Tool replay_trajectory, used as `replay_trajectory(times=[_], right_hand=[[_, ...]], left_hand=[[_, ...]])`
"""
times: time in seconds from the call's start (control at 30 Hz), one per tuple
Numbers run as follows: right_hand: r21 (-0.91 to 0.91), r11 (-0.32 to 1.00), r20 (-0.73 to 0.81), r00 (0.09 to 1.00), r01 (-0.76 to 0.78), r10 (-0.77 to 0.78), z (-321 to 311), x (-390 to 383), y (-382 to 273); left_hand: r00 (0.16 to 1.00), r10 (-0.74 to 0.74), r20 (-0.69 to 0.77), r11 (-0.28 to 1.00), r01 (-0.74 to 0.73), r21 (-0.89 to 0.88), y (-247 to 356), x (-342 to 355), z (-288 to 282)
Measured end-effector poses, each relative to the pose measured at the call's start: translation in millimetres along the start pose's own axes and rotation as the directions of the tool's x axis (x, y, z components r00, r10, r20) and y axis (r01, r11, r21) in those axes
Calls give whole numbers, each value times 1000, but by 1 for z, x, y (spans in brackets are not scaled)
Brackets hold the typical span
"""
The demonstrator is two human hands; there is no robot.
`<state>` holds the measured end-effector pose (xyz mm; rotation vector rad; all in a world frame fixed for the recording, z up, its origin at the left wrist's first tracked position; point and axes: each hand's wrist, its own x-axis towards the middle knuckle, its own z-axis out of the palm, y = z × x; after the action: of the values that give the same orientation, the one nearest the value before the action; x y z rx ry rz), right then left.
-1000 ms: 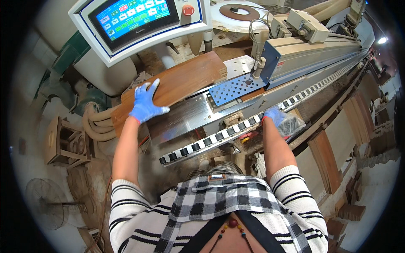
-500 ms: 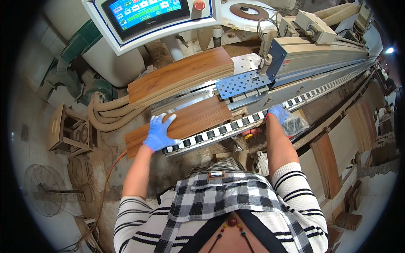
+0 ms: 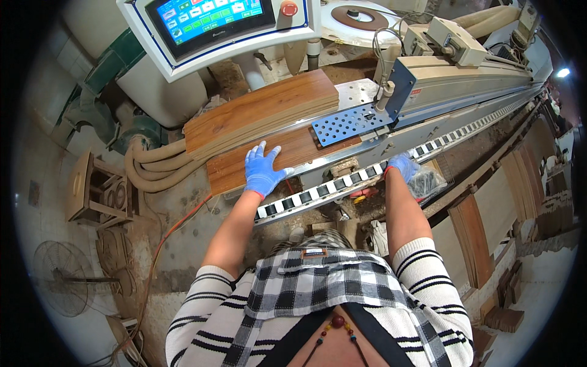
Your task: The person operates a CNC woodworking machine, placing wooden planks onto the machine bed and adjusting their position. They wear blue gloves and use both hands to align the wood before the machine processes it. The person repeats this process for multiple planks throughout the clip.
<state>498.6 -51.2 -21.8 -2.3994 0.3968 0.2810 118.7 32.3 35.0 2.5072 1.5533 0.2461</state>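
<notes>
A brown wood-grain plank (image 3: 235,168) lies on the machine's metal bed, its far right end under a blue perforated plate (image 3: 348,127). My left hand (image 3: 264,171), in a blue glove with pale fingertips, is open and pressed on the plank near its front edge, fingers spread. My right hand (image 3: 402,165), also gloved, is at the roller rail (image 3: 324,191), its fingers curled against the rail's edge and partly hidden. The rail carries a row of black-and-white rollers and runs up to the right along the machine.
Behind the plank rests a stack of similar planks (image 3: 263,110). A control panel (image 3: 220,30) with a lit screen and red button hangs above. The machine's long housing (image 3: 465,79) stretches right. Ribbed hoses (image 3: 153,171), a wooden stool (image 3: 101,189) and a fan (image 3: 61,278) stand left.
The plank has slid right and away from me, its end passing under the blue plate. My left hand has moved with it, rightward and forward. My right hand has stayed at the rail.
</notes>
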Motion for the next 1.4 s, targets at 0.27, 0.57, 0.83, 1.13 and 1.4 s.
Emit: replay_trajectory(times=[0.27, 0.57, 0.83, 1.13, 1.4], right_hand=[[35, 999, -106, 994, 11, -7, 5, 1, 2], [36, 999, -70, 997, 24, -22, -6, -12, -1], [20, 1000, 10, 1000, -11, 11, -5, -4, -2], [-35, 999, 1, 1000, -2, 2, -7, -5, -2], [4, 999, -115, 993, 35, -34, 10, 5, 5]], left_hand=[[936, -266, -229, 954, 290, 74, -82, -78, -16], [850, -464, -248, 886, 446, -128, -118, -103, 5], [833, -501, -235, 866, 485, -124, -109, -103, -1], [833, -529, -165, 848, 509, -149, -109, -101, -4], [830, -541, -134, 839, 522, -152, -107, -101, -8]])
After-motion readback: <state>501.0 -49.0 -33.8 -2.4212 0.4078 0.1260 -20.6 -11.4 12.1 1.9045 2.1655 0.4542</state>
